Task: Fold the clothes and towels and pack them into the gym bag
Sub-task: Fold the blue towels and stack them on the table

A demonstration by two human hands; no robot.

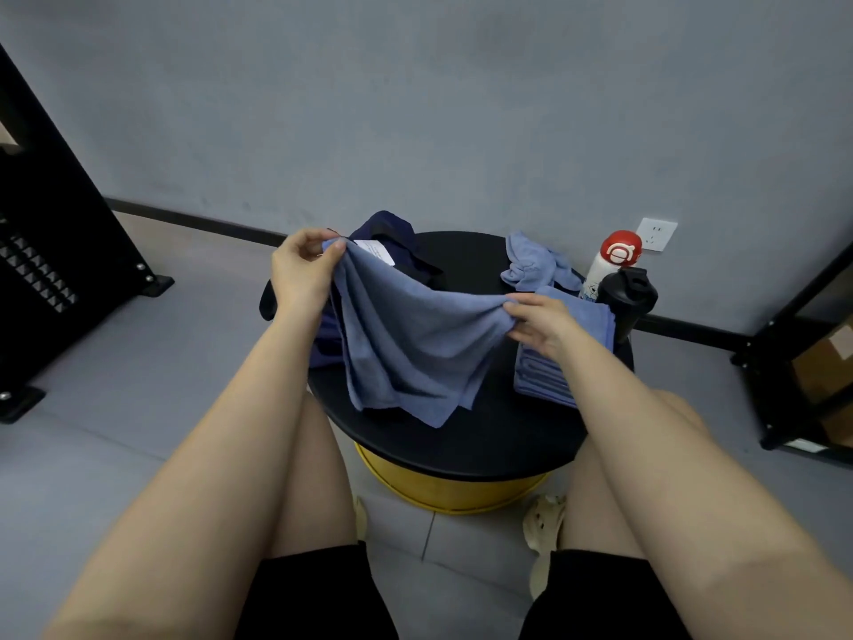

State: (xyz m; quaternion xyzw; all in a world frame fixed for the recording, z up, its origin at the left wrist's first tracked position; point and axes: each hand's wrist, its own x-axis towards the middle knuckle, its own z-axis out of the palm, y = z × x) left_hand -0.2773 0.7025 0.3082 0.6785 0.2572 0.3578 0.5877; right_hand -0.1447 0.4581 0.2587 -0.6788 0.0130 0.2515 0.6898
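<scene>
A light blue towel [406, 344] hangs between my two hands above the round black table [461, 441]. My left hand [302, 270] pinches its upper left corner, raised higher. My right hand [540, 323] pinches the opposite corner lower down. The towel sags in the middle and its lower edge lies on the table. A folded blue towel [549, 381] lies under my right hand. A crumpled blue cloth [535, 265] sits at the back right. Dark navy clothing [392, 237] with a white label lies behind the held towel. No gym bag can be made out.
A white bottle with a red cap [611, 261] and a black shaker bottle [627, 297] stand at the table's right edge. The table rests on a yellow base [443, 489]. Black metal frames stand at left [60, 251] and right [784, 362]. A wall socket [656, 234] is behind.
</scene>
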